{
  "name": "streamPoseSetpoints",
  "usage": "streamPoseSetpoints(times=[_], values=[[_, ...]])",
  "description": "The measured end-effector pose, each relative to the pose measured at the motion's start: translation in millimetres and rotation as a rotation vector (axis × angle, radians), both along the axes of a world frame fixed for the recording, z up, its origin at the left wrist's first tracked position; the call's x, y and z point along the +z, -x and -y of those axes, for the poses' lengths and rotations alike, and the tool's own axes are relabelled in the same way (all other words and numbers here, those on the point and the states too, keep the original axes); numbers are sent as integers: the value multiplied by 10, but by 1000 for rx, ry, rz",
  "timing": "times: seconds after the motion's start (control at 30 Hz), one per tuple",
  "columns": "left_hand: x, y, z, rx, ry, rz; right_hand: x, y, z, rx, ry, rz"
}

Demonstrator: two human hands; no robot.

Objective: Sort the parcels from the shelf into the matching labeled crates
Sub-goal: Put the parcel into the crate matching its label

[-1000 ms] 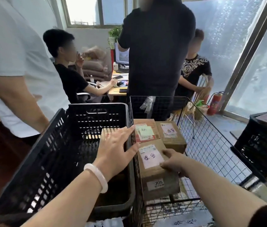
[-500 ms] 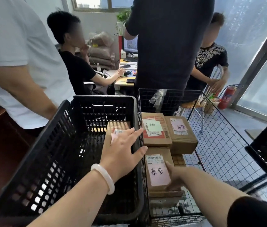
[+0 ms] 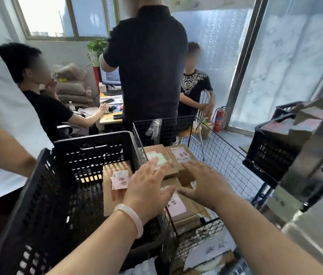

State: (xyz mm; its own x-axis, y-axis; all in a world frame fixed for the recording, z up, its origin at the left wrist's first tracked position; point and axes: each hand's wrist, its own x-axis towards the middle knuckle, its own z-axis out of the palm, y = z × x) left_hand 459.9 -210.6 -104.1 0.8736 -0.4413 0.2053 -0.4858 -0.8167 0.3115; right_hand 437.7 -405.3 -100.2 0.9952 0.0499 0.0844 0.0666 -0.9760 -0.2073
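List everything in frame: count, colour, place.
plastic crate: one, black, front left
wire basket: one, black, right of the plastic crate
crate parcel: one, brown cardboard with a pink note, inside the plastic crate
basket parcels: at least three, brown cardboard with pink and green notes
far crate: one, black, right edge, contents blurred
fire extinguisher: one, red, by the window
bystanders: four, one in white and three in dark shirts, behind the crates
desk: one, wooden, at the back
bangle: one, white, left wrist
left hand: open, over the crate edge
right hand: open, over the basket parcels

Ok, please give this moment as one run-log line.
left hand: open, empty | right hand: open, empty | black crate: one pink-label parcel | wire basket: labeled parcels
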Motion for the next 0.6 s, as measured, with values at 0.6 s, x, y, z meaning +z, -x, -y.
streamPoseSetpoints(times=[0.6], values=[[108, 2990, 931, -1015, 81, 202, 173, 4844, -493, -1048, 136, 146]])
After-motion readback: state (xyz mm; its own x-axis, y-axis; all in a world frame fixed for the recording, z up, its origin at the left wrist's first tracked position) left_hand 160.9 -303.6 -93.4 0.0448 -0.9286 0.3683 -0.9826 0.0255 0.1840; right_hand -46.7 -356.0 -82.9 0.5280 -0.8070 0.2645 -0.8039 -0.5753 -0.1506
